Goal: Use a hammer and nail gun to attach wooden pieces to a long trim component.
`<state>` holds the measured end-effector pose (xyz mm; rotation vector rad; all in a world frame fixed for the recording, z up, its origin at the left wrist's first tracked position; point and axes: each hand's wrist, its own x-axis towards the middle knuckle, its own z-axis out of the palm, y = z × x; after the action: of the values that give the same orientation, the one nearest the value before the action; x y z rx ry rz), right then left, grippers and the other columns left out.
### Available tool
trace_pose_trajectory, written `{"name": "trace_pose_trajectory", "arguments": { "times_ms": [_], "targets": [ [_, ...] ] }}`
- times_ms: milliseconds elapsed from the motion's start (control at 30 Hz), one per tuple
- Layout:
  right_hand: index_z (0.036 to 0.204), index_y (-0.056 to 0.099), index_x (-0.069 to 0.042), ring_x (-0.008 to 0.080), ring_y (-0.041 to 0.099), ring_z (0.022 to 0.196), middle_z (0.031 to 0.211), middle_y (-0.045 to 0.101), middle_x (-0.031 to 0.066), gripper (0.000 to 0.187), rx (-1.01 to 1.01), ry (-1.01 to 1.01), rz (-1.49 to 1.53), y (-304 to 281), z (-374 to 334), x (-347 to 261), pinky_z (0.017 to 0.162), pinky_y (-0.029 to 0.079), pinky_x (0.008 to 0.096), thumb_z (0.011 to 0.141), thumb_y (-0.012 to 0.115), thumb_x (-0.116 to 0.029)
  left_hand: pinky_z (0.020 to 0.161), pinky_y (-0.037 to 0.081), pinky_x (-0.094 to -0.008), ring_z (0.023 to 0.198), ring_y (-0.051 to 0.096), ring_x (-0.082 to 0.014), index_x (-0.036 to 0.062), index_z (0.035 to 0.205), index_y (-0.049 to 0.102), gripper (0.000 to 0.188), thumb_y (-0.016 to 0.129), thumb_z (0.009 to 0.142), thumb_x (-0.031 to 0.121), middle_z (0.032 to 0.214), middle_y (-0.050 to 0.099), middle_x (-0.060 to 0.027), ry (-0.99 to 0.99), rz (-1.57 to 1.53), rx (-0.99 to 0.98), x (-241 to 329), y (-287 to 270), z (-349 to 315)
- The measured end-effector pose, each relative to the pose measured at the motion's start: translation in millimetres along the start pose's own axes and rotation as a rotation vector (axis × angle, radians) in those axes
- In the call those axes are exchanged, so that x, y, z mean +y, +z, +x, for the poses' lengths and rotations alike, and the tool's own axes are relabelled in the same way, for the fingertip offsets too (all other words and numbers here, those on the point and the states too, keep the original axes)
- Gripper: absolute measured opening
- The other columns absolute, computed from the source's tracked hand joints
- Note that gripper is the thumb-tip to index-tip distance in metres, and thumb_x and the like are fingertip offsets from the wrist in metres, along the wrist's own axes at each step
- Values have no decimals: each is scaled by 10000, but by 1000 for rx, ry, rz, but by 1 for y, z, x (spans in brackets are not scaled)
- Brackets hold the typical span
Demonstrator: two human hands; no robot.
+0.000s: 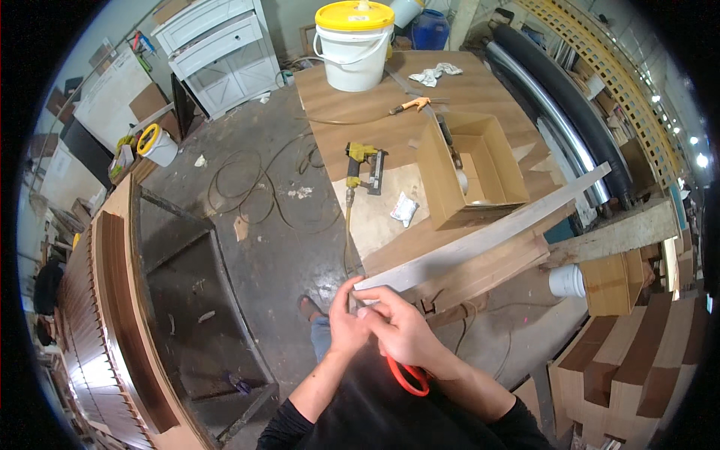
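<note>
My left hand [349,328] and my right hand [400,327] meet in front of my body, at the near end of a long white-faced board [480,232]. The left fingers are bent and pinched together; what they hold, if anything, is hidden. My right hand is closed, and the red looped handle [409,381] of what look like scissors sticks out below its palm. Their blades are out of sight. Beyond the hands, a yellow-and-black nail gun [364,166] lies on the worktable [405,253], with its hose running down toward me.
An open cardboard box [480,169] stands on the worktable, near a white bucket with a yellow lid [354,56], an orange air blow gun [412,105] and a small white packet [404,209]. Hoses [259,180] coil across the floor. A slatted brown panel [86,330] stands at left, cardboard stacks [630,367] at right.
</note>
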<state>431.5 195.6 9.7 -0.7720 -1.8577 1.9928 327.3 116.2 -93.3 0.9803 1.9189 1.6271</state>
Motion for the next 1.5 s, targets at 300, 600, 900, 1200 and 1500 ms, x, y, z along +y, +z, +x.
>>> {"name": "trace_pose_trajectory", "arguments": {
  "times_ms": [300,600,900,1200,1500],
  "targets": [
    [1330,447,-35,93,532,522,827,653,68,319,128,127,96,-1,-2,1,486,440,247,1026,517,-102,991,479,-353,1120,616,-215,41,1297,586,524,709,788,15,1187,660,-112,-162,-106,43,-4,5,3],
    [1303,509,-97,88,503,482,757,593,32,291,688,79,148,-84,-30,-37,427,404,236,1014,505,-65,1019,465,-368,1142,623,-255,24,1265,589,567,820,748,34,1189,666,-133,-152,-42,4,11,0,7],
    [1262,551,-41,79,537,502,780,645,58,253,129,100,57,-14,-4,2,455,431,239,1018,561,-107,1010,466,-363,1132,613,-238,30,1275,585,529,740,770,10,1178,648,-126,-244,-206,18,-3,4,3],
    [1207,588,-47,212,680,909,991,663,153,247,-334,-134,-286,50,-17,13,827,537,363,976,623,-125,1007,462,-346,1149,589,-205,57,1287,584,553,791,775,30,1220,640,-102,-276,-199,16,2,11,3],
    [1276,545,-33,80,566,571,845,660,46,266,-6,26,59,6,1,3,523,447,240,1016,562,-90,978,476,-332,1108,612,-212,44,1296,586,513,726,802,54,1207,648,-117,-178,-146,-69,0,-3,3]
  ]
}}
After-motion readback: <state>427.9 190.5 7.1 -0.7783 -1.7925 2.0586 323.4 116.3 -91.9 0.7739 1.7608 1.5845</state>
